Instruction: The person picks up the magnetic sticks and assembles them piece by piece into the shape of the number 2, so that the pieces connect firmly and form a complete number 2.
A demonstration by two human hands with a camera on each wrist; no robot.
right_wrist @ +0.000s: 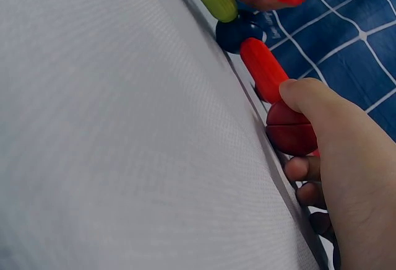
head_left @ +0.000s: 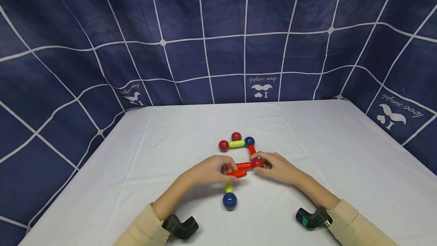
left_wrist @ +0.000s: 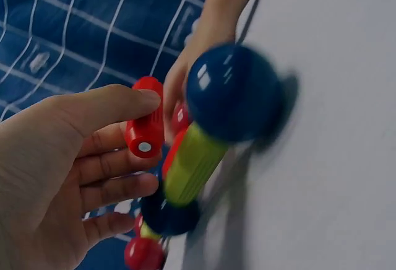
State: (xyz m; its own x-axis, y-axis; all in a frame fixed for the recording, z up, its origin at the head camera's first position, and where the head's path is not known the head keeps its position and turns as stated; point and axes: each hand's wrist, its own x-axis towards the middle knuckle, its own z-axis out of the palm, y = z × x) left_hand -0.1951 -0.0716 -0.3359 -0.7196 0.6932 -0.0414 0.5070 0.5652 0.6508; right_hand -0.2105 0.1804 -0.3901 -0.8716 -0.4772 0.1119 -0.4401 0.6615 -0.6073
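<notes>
My left hand (head_left: 211,169) pinches a loose red magnetic rod (head_left: 238,174) between thumb and fingers; a silvery dot marks its end (left_wrist: 144,147). Close by, my right hand (head_left: 277,167) grips a red ball (right_wrist: 289,132). From that ball another red rod (right_wrist: 262,67) runs to a blue ball (right_wrist: 234,33), which my left hand mostly covers in the head view. A yellow-green rod (left_wrist: 193,166) links this blue ball to a second blue ball (head_left: 230,201) nearest me. The held rod is apart from the chain in the left wrist view.
Beyond the right hand, a red rod (head_left: 252,150) leads to a blue ball (head_left: 249,141). A yellow-green rod (head_left: 237,144) continues to a red ball (head_left: 223,145), with another red ball (head_left: 236,136) just behind. White cloth (head_left: 164,139) covers the table; a blue checked curtain (head_left: 225,56) surrounds it.
</notes>
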